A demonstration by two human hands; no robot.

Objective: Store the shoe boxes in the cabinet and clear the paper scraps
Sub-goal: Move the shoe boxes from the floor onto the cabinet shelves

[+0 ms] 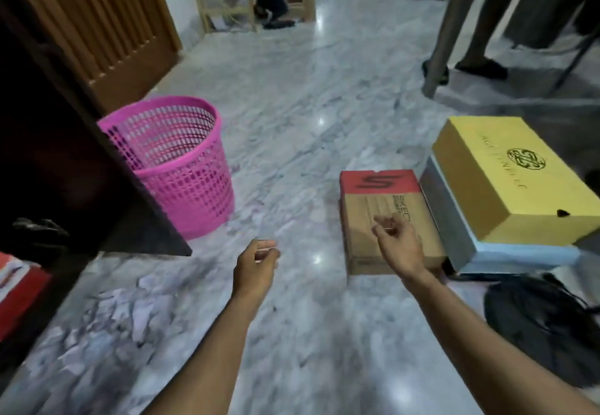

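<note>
A brown and red shoe box (367, 216) lies flat on the marble floor at centre right. Beside it to the right a yellow shoe box (516, 184) sits on a grey and pale blue box (461, 236). My right hand (397, 244) hovers over the brown box, fingers loosely curled, holding nothing. My left hand (258, 263) hangs above bare floor left of that box, fingers loosely curled and empty. Torn paper scraps (130, 310) lie scattered on the floor at lower left. The dark cabinet's open door (81, 171) stands at the left, with a red box (19, 291) inside.
A pink mesh waste basket (175, 161) stands just right of the cabinet door. A black bag (545, 327) lies at lower right. Other people's legs (467, 25) and wooden furniture stand at the far end of the floor.
</note>
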